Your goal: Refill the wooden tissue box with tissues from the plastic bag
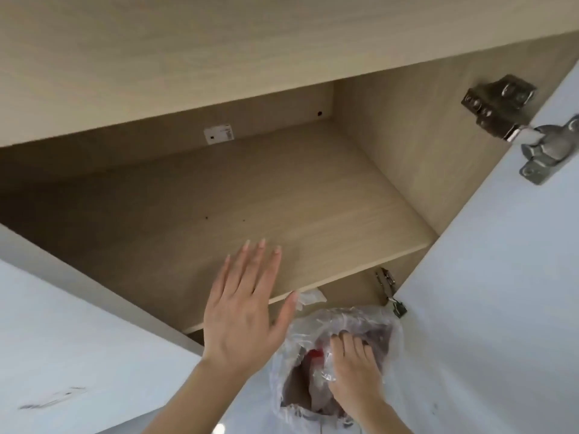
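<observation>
A clear plastic bag (316, 333) sits at the front of the lower cabinet compartment, crumpled, with white and red items showing inside. My right hand (355, 371) is on the bag, fingers curled into its plastic. My left hand (244, 311) is raised in front of the shelf edge, palm away from me, fingers spread and holding nothing. The wooden tissue box is not in view.
I look up into an open wall cabinet with a light wood shelf (219, 198). White doors stand open on the left (78, 339) and right (501, 277), with metal hinges (501, 108) on the right side. A small white label (218, 134) is stuck on the back wall.
</observation>
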Tool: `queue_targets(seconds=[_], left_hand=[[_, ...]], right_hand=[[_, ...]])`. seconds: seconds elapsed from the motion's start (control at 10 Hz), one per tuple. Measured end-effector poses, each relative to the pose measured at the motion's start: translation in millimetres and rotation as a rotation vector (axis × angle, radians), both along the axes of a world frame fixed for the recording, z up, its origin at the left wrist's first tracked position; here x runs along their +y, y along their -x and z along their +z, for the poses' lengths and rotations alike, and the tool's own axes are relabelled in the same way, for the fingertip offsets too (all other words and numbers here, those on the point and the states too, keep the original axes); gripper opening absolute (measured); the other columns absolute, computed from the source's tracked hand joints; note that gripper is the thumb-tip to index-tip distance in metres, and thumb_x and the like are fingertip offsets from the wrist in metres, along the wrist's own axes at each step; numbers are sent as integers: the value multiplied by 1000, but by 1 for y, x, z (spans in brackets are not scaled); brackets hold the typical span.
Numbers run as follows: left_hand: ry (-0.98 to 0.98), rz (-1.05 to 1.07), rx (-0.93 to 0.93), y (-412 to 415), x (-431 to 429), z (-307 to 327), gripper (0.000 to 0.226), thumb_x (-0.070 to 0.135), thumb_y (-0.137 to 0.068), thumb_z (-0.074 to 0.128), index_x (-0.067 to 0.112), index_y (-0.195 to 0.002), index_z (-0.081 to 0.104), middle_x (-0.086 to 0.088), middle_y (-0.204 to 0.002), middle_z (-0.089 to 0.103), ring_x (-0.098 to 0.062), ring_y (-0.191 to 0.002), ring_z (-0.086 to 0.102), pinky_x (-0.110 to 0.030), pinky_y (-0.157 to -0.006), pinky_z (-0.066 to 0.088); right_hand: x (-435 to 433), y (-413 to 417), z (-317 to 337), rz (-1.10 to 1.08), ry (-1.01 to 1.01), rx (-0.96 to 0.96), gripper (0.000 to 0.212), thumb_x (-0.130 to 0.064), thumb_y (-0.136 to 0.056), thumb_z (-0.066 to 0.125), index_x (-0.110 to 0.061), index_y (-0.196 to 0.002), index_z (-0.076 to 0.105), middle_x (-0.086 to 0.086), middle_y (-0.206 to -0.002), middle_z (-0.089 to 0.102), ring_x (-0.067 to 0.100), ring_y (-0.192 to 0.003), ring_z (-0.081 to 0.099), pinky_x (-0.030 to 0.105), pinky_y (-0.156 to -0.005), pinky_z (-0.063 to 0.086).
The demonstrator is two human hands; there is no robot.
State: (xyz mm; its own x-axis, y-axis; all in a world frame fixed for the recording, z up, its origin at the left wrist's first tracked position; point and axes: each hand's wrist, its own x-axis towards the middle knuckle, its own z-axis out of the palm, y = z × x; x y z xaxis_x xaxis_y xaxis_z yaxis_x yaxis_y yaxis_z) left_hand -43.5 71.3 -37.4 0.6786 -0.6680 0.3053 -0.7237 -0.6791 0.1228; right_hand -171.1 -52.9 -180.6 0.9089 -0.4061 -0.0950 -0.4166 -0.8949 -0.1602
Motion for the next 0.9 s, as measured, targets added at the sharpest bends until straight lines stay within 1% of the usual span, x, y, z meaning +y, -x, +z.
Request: queue_targets(seconds=[0.1, 0.2, 0.3, 0.4, 0.5, 0.6, 0.7, 0.8, 0.9], left_hand=[[-58, 61, 15, -10, -5, -17, 59, 50, -90, 33, 13, -132, 52, -8, -137, 53, -25, -131, 43, -43, -111, 26], [-152, 101, 2, -18, -10, -28, 62, 56, -92, 23, 19, -133, 50, -3, -136, 54, -23, -130, 45, -51, -108, 33], [-170, 114, 1, -22, -14, -34, 63, 57, -92, 18, 22, -131, 52, -2, -132, 58, -22, -124, 52, -56, -99, 42], [-158, 115, -23, -25, -13, -36, 63, 58, -92, 18, 22, -131, 51, -2, -132, 57, -22, -125, 51, -54, -99, 43], [-157, 112, -25, -26, -11, -37, 63, 58, -92, 20, 21, -131, 52, -3, -133, 57, -23, -126, 50, -55, -100, 42], [-131, 98, -33, -26, -8, -37, 61, 56, -92, 24, 20, -129, 55, -4, -132, 58, -23, -125, 51, -55, -101, 41], [-108, 74, 7, -24, -6, -31, 57, 53, -90, 31, 18, -126, 58, -5, -133, 57, -23, -126, 50, -50, -103, 41], [-66, 25, 56, -16, 0, -15, 57, 51, -90, 32, 17, -128, 57, -8, -136, 54, -26, -128, 47, -49, -103, 40], [26, 18, 74, 0, 6, 9, 56, 50, -88, 36, 15, -125, 60, -7, -135, 55, -25, -126, 49, -47, -100, 34]], right_hand=[[4, -11, -37, -18, 59, 57, 54, -10, -22, 88, -2, -72, 70, 14, -66, 67, 25, -56, 66, 32, -47, 54], [5, -21, -63, -26, 39, 135, 22, -12, -44, 75, 1, -61, 69, 16, -56, 64, 24, -44, 62, 28, -39, 50], [5, -30, -80, -32, 0, 213, 30, -12, -61, 45, 5, -61, 70, 18, -56, 64, 25, -44, 63, 31, -37, 52], [1, -39, -93, -78, -82, 268, 60, -17, -71, 68, 7, -123, 49, 21, -122, 56, 34, -110, 57, 43, -91, 49], [-1, -36, -94, -82, -238, 395, 88, -24, -74, 63, -13, -144, 10, 3, -150, 24, 22, -138, 18, 40, -112, 15], [-4, -38, -80, -109, -391, 475, 103, -40, -67, 66, -17, -145, 3, 7, -154, 7, 26, -142, 0, 43, -115, 3], [-5, -40, -58, -98, -453, 518, 98, -45, -68, 62, -13, -145, 10, 8, -155, 6, 26, -143, -3, 42, -115, 4], [-3, -33, -26, -68, -327, 315, 68, -41, -81, 51, -16, -140, 28, 6, -150, 26, 22, -140, 17, 39, -115, 15], [1, -23, 12, -77, -181, 105, 41, -37, -89, 40, -19, -125, 47, -3, -131, 51, 16, -124, 41, 31, -106, 28]])
